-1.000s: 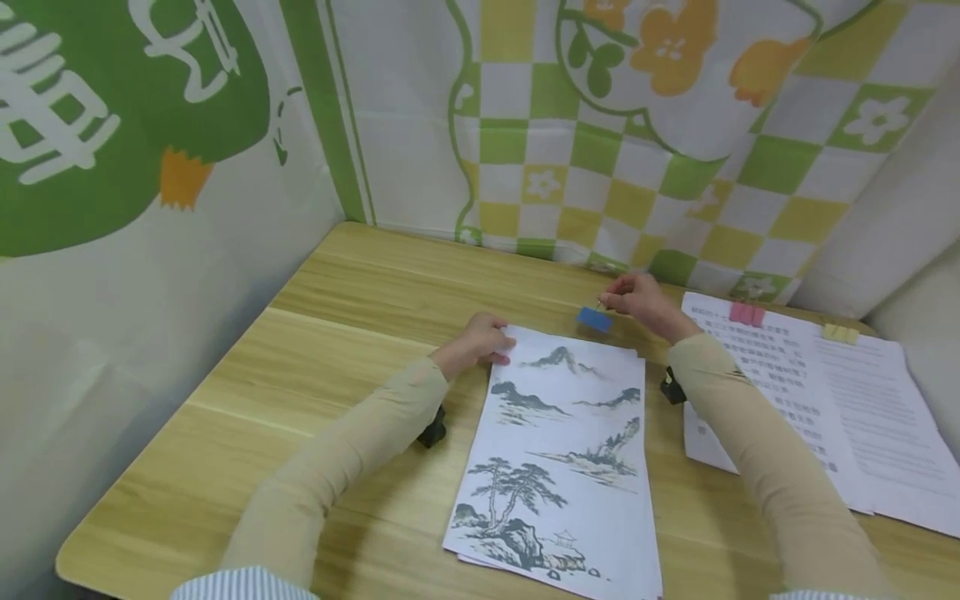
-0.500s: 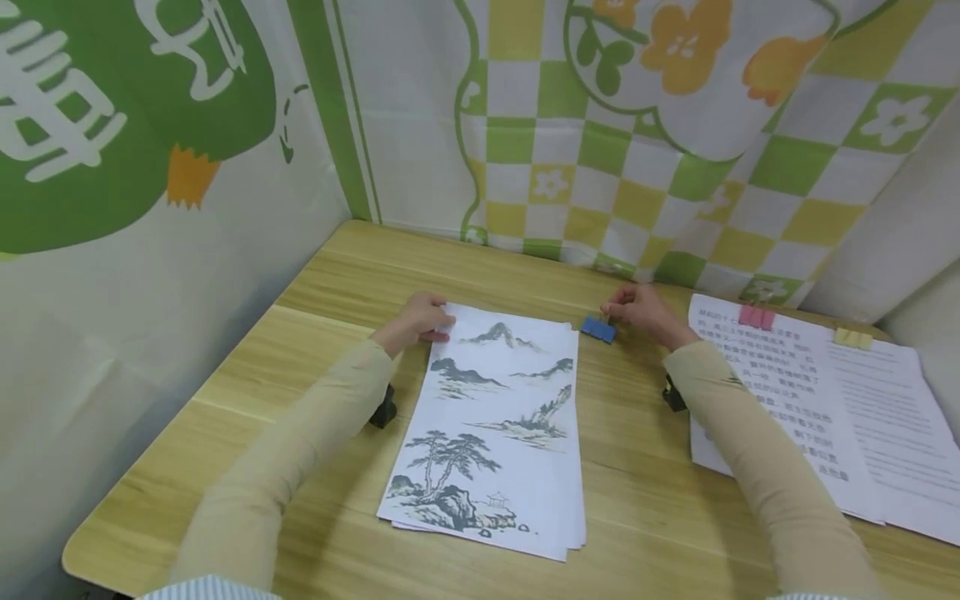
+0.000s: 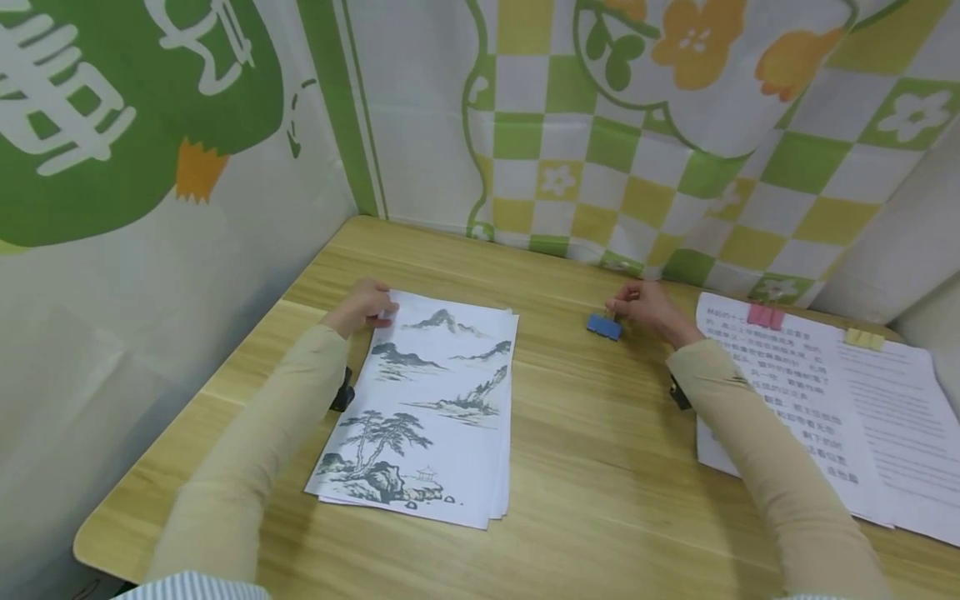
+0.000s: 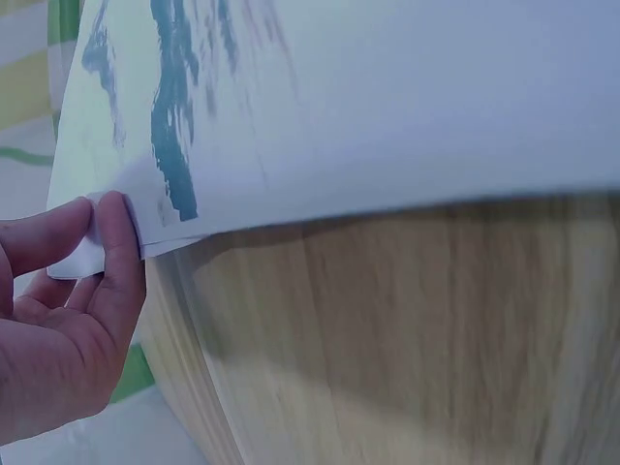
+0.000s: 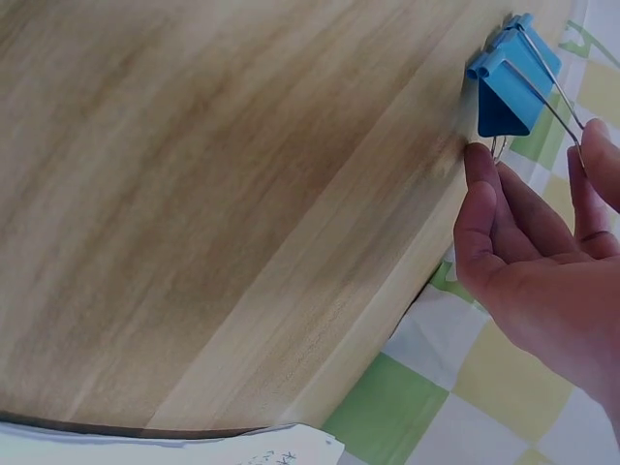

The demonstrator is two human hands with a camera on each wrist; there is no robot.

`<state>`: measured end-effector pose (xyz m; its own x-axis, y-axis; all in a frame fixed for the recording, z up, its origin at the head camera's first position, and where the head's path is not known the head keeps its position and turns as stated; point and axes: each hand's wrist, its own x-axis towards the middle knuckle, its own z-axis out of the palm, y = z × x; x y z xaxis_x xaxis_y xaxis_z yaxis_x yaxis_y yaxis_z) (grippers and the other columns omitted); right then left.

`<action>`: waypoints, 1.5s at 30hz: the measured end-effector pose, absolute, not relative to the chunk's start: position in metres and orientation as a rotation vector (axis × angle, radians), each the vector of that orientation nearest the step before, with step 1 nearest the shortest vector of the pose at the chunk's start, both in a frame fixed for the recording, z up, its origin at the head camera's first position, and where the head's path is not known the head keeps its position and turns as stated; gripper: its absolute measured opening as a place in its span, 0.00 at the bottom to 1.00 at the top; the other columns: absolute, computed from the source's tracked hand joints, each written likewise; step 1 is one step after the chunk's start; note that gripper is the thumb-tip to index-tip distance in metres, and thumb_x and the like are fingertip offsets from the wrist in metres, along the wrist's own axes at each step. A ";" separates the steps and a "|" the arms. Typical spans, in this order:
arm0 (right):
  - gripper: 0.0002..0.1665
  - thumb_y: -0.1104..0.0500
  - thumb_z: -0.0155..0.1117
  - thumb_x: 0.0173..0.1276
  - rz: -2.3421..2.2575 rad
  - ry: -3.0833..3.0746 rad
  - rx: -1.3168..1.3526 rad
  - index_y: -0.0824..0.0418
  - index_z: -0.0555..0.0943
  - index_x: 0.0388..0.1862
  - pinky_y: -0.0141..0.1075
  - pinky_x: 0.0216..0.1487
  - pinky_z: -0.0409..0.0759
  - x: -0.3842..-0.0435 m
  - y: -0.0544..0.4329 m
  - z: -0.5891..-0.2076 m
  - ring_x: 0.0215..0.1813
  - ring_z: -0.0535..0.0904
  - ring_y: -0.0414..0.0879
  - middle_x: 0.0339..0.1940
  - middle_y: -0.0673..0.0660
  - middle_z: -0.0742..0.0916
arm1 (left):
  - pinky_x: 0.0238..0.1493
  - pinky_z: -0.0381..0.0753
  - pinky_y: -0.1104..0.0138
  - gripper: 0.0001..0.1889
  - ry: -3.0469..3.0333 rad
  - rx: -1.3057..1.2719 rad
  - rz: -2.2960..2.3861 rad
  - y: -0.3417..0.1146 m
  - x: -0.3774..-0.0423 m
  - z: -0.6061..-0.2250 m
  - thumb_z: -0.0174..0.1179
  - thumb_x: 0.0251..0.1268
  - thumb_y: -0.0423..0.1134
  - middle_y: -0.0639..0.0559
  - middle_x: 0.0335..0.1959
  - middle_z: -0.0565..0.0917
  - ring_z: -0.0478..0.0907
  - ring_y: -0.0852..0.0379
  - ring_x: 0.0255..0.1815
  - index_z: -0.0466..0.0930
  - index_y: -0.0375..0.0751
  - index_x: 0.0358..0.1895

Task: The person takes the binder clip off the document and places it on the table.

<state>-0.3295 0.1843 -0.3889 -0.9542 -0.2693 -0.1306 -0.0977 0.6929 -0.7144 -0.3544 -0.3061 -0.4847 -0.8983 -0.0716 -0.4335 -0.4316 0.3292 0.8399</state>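
Observation:
My left hand [image 3: 363, 307] pinches the upper left corner of a small stack of paper sheets [image 3: 450, 450], the top one printed with ink landscape drawings. In the left wrist view, thumb and fingers grip that sheet corner [image 4: 77, 262] from both sides, and the long edge stands over the wood. My right hand [image 3: 647, 307] holds a blue binder clip [image 3: 604, 327] by its wire handles, near the back of the table. The right wrist view shows the clip [image 5: 513, 82] with its handles between thumb and fingers, and no paper in it.
On the right of the wooden table [image 3: 585, 467] lie two text-printed paper stacks [image 3: 780, 400], one under a pink binder clip [image 3: 765, 315], the other under a yellow binder clip [image 3: 864, 337]. A patterned curtain [image 3: 570, 150] hangs along the back edge.
My left hand has moved left across the table, taking the landscape sheets with it, away from the blue clip. My right hand keeps the clip in nearly the same place.

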 end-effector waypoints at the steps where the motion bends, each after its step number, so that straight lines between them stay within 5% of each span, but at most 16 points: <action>1: 0.15 0.55 0.60 0.68 -1.097 2.694 -0.301 0.68 0.75 0.35 0.28 0.36 0.73 -0.329 0.184 -0.388 0.38 0.76 0.43 0.38 0.61 0.85 | 0.32 0.86 0.66 0.35 2.293 -0.451 1.582 -0.306 -0.347 -0.476 0.59 0.55 0.23 0.34 0.57 0.72 0.78 0.52 0.30 0.58 0.27 0.68; 9: 0.15 0.55 0.58 0.69 -1.082 2.735 -0.297 0.69 0.75 0.36 0.29 0.40 0.70 -0.328 0.182 -0.391 0.49 0.75 0.54 0.46 0.68 0.83 | 0.33 0.82 0.74 0.32 2.399 -0.562 1.420 -0.274 -0.287 -0.398 0.51 0.61 0.23 0.31 0.68 0.60 0.70 0.59 0.32 0.51 0.22 0.69; 23: 0.16 0.55 0.58 0.68 -1.060 2.803 -0.322 0.70 0.77 0.39 0.32 0.40 0.71 -0.326 0.184 -0.394 0.44 0.76 0.53 0.44 0.69 0.84 | 0.22 0.75 0.79 0.30 2.569 -0.579 1.291 -0.265 -0.287 -0.397 0.49 0.57 0.24 0.33 0.67 0.66 0.69 0.65 0.21 0.59 0.23 0.66; 27: 0.19 0.56 0.58 0.69 -1.073 2.791 -0.356 0.72 0.78 0.47 0.41 0.51 0.77 -0.328 0.185 -0.395 0.50 0.78 0.58 0.48 0.71 0.83 | 0.20 0.75 0.79 0.31 2.585 -0.553 1.268 -0.265 -0.287 -0.399 0.49 0.56 0.25 0.32 0.67 0.66 0.68 0.66 0.19 0.59 0.23 0.67; 33: 0.26 0.53 0.53 0.72 -1.045 2.765 -0.307 0.73 0.72 0.58 0.52 0.64 0.71 -0.330 0.200 -0.390 0.62 0.72 0.63 0.58 0.72 0.78 | 0.20 0.75 0.79 0.30 2.595 -0.550 1.263 -0.265 -0.286 -0.400 0.48 0.57 0.26 0.30 0.66 0.66 0.68 0.67 0.19 0.59 0.22 0.66; 39: 0.28 0.54 0.52 0.72 -1.077 2.783 -0.175 0.75 0.69 0.61 0.54 0.62 0.71 -0.322 0.246 -0.380 0.63 0.69 0.65 0.60 0.75 0.74 | 0.19 0.74 0.80 0.29 2.625 -0.533 1.287 -0.265 -0.281 -0.400 0.48 0.55 0.26 0.29 0.63 0.69 0.67 0.68 0.17 0.61 0.20 0.64; 45: 0.29 0.51 0.51 0.71 -0.954 2.896 0.065 0.76 0.69 0.56 0.48 0.49 0.75 -0.302 0.320 -0.378 0.53 0.72 0.65 0.56 0.77 0.74 | 0.17 0.72 0.81 0.29 2.664 -0.542 1.257 -0.259 -0.283 -0.400 0.49 0.54 0.25 0.27 0.61 0.71 0.66 0.69 0.14 0.63 0.19 0.63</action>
<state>-0.3015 0.3195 -0.3775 -0.9948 0.0118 -0.1008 0.0694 0.8037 -0.5910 -0.2834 -0.2591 -0.3995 -0.9241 -0.2586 -0.2813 -0.3815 0.5845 0.7161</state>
